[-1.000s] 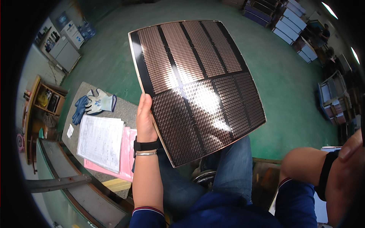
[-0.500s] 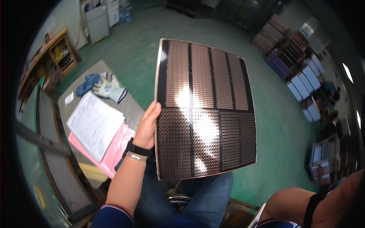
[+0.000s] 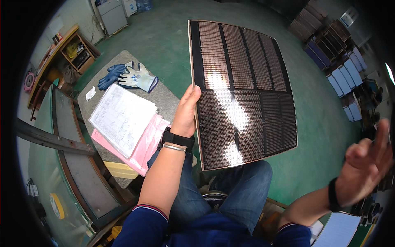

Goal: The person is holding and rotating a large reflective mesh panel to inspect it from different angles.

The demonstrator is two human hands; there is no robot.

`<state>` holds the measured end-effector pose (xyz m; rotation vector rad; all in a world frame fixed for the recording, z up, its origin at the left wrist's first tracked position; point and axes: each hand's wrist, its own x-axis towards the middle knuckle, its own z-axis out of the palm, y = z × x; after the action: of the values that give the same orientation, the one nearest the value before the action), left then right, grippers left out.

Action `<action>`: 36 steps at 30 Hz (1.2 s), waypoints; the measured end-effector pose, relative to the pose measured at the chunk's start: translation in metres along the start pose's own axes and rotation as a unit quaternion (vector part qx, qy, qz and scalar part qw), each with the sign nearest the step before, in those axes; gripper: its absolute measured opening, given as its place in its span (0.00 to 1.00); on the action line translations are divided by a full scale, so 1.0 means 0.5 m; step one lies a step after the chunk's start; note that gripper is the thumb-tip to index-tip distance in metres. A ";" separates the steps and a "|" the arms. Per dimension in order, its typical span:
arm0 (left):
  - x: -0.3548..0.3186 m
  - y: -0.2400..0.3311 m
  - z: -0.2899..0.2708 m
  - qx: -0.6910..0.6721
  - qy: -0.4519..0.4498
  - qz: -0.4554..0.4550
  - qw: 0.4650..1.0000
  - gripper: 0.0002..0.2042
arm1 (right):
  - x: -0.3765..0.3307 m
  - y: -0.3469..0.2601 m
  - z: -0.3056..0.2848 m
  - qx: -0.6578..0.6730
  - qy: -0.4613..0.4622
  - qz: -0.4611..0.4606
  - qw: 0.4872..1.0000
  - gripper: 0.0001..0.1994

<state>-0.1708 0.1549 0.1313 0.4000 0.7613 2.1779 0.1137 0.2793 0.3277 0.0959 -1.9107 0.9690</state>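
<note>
My left hand (image 3: 187, 112) holds a large square circuit board panel (image 3: 269, 88) by its left edge, thumb on the face and the other fingers hidden behind. The panel is dark, with rows of small copper-coloured patterns in eight blocks, and bright glare crosses its middle. It is held up tilted above my lap. Off to the right, apart from the panel, my right hand (image 3: 362, 171) is raised with its fingers apart and nothing in it; motion blurs it slightly.
At left, a grey table (image 3: 166, 92) bears work gloves (image 3: 138, 77), written sheets (image 3: 121, 117) and pink plastic (image 3: 144, 150). A metal bar (image 3: 53, 142) juts over a glass-sided frame (image 3: 82, 164). Stacked panels (image 3: 337, 84) stand at far right, and a blue-white sheet (image 3: 337, 230) lies lower right.
The panel and my left hand sit higher and further right in the picture, as the view has shifted. My right hand has come into fuller view at the right, fingers spread.
</note>
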 end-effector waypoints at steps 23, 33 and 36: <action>-0.004 -0.023 -0.009 0.034 0.024 -0.063 0.997 0.14 | -0.394 0.241 -0.060 0.258 0.238 0.418 0.838 0.22; -0.002 -0.027 -0.015 0.158 -0.013 -0.043 0.986 0.15 | -0.402 0.236 -0.067 0.111 0.239 0.446 0.856 0.18; -0.004 -0.027 -0.018 0.170 -0.012 -0.047 0.984 0.15 | -0.403 0.238 -0.060 0.115 0.244 0.448 0.852 0.18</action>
<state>-0.1663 0.1571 0.1158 0.5479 1.1203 1.9535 0.1913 0.3163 0.1080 -0.9018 -1.3110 1.6383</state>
